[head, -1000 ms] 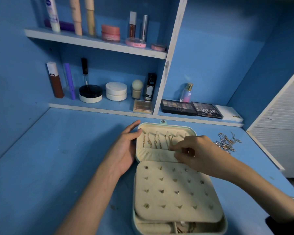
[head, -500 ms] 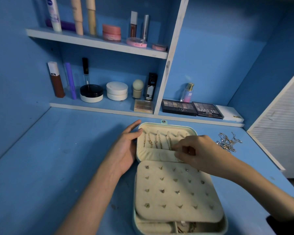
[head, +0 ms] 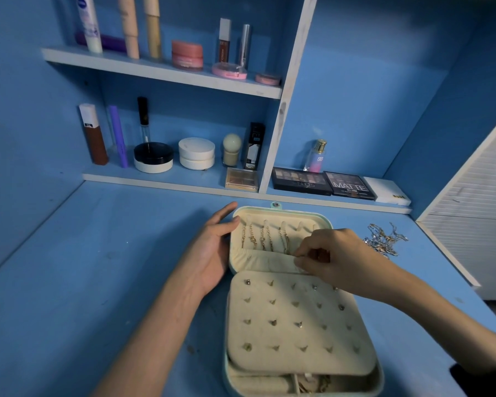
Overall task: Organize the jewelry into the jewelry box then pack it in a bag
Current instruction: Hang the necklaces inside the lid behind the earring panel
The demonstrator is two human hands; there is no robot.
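Observation:
A mint jewelry box point(head: 380, 378) lies open on the blue desk. Its cream earring panel point(head: 287, 336) holds several studs. The lid point(head: 298, 211) stands tilted back, and several gold chains point(head: 265, 239) hang from its hooks into a cream pocket point(head: 258, 260). My left hand point(head: 212, 247) holds the lid's left edge, thumb in front and fingers behind. My right hand point(head: 335, 253) pinches the lower end of the rightmost chain at the pocket's top edge. A tangle of loose silver and gold chains point(head: 384, 239) lies on the desk, right of the box.
Cosmetics fill two shelves behind: jars point(head: 196, 153), bottles, eyeshadow palettes point(head: 301, 180) and a white box point(head: 387, 190). A white slatted panel point(head: 476, 196) borders the desk on the right. Blue walls close in on the left and back. No bag is in view.
My right hand has dropped from the lid's hooks to the pocket's top edge, its fingers pinched together. My left hand has stayed on the lid.

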